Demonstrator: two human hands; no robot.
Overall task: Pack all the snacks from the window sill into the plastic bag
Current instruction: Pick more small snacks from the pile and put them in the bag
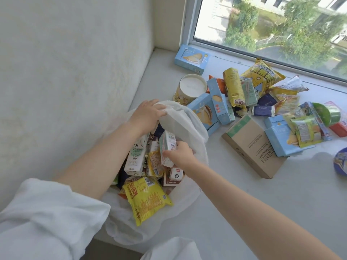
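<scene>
The left hand (148, 114) is gripping the far rim of the plastic bag (185, 122), with the fingers closed over the white film and lifting it, so the mouth is standing open. The bag is sitting on the near left part of the sill (234, 194), beside the wall (75, 62).

The right hand (179, 154) is reaching into the mouth of the bag and is holding a small carton (168, 147); the fingers are curled around its lower end, and the carton is standing almost upright, a little tilted, just above the things already inside. In the bag there are lying a white milk carton (135, 160), a yellow packet (147, 199) near the front edge, and several other small packs which are too crowded to tell apart.

Many snacks are waiting on the sill to the right of the bag. A paper cup (191, 87) is lying just beyond the bag, a blue box (191, 60) is resting in the far corner under the window (272, 25), and a brown box (253, 147) is lying flat in the middle. Behind it a yellow bag (262, 74), a green tub (326, 113) and more blue boxes are piled together, touching one another.
</scene>
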